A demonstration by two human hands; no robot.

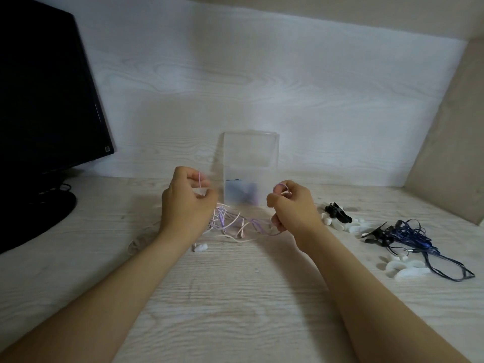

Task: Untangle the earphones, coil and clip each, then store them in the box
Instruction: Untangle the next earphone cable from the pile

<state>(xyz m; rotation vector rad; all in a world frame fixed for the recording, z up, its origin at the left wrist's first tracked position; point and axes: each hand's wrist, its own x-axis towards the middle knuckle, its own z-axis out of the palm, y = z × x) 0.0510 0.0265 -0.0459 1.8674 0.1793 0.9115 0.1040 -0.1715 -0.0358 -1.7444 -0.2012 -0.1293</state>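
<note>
The thin lilac earphone cord, tangled with a pale pink cord, trailed on the whitewashed wood-grain surface between both hands: the left hand pinched a strand, and the right hand gripped small loops. Just behind stood a frosted translucent plastic box.

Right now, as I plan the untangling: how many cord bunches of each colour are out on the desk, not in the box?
purple cord, pinched by the left hand and the right hand: 1
pale pink cord: 1
dark blue cord: 1
whitish cord, faint, at far left: 1
Total: 4
</note>
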